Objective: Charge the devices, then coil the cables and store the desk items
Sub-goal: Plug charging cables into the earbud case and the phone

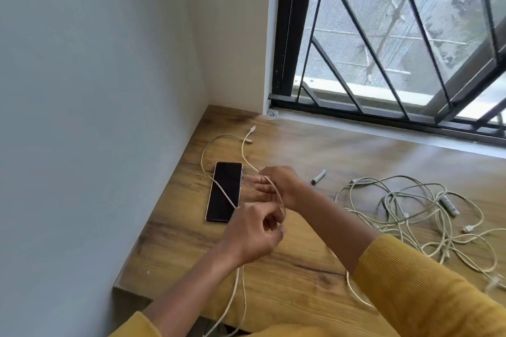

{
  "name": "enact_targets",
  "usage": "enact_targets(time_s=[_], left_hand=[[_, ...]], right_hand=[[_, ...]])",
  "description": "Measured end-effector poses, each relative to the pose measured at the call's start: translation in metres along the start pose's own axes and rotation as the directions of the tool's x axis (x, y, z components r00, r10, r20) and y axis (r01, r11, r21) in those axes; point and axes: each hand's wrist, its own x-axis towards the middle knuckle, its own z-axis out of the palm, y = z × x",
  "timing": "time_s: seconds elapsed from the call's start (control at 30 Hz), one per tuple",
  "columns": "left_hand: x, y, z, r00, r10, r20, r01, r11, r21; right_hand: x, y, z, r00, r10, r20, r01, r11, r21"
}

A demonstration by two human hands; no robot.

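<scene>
A black phone lies face up on the wooden desk, near the left wall. A white cable loops across the desk behind the phone and over its screen, its two plugs lying near the corner. My left hand pinches this cable just right of the phone's near end. My right hand holds out its fingers, and the cable curves round them. Two strands of the cable hang off the desk's front edge.
A tangle of white cables with a small inline adapter sprawls on the right of the desk. A small pen-like stick lies behind my right hand. The grey wall bounds the desk on the left, a barred window behind.
</scene>
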Motion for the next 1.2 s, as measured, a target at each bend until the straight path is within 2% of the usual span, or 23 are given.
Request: enact_targets(time_s=[0.17, 0.33, 0.43, 0.53, 0.6, 0.67, 0.77, 0.87, 1.0, 1.1, 1.2], left_hand=[[-0.003, 0.006, 0.005, 0.967, 0.065, 0.248, -0.087, 0.993, 0.079], [-0.002, 0.010, 0.007, 0.915, 0.015, 0.403, -0.088, 0.983, 0.163], [0.003, 0.010, 0.007, 0.945, -0.041, 0.325, -0.017, 0.984, 0.175], [0.017, 0.002, 0.012, 0.994, -0.091, 0.058, 0.079, 0.979, 0.189], [0.029, -0.005, 0.015, 0.987, -0.111, -0.116, 0.136, 0.961, 0.239], [0.042, -0.010, 0.018, 0.973, -0.115, -0.198, 0.173, 0.936, 0.305], [0.058, -0.011, 0.023, 0.979, -0.120, -0.163, 0.173, 0.914, 0.366], [0.073, -0.011, 0.031, 0.985, -0.137, -0.101, 0.167, 0.891, 0.421], [0.084, -0.014, 0.042, 0.988, -0.147, -0.057, 0.154, 0.825, 0.544], [0.088, -0.015, 0.046, 0.986, -0.149, -0.072, 0.162, 0.779, 0.606], [0.091, -0.009, 0.047, 0.985, -0.149, -0.092, 0.174, 0.778, 0.604]], right_hand=[[0.004, -0.005, -0.025, 0.999, -0.042, -0.007, 0.041, 0.995, -0.096], [0.005, -0.018, -0.034, 0.988, -0.146, -0.053, 0.138, 0.983, -0.123], [0.001, -0.026, -0.039, 0.973, -0.225, -0.055, 0.219, 0.971, -0.095], [-0.005, -0.032, -0.044, 0.950, -0.298, -0.088, 0.292, 0.953, -0.079], [-0.014, -0.033, -0.048, 0.936, -0.340, -0.093, 0.328, 0.937, -0.120], [-0.024, -0.032, -0.054, 0.931, -0.358, -0.073, 0.345, 0.927, -0.146], [-0.039, -0.029, -0.064, 0.917, -0.395, -0.057, 0.372, 0.897, -0.238], [-0.055, -0.023, -0.072, 0.871, -0.491, -0.002, 0.467, 0.830, -0.306], [-0.074, -0.020, -0.079, 0.853, -0.519, 0.052, 0.511, 0.811, -0.284], [-0.086, -0.021, -0.084, 0.864, -0.503, 0.016, 0.496, 0.847, -0.191], [-0.094, -0.023, -0.089, 0.853, -0.521, -0.010, 0.514, 0.844, -0.154]])
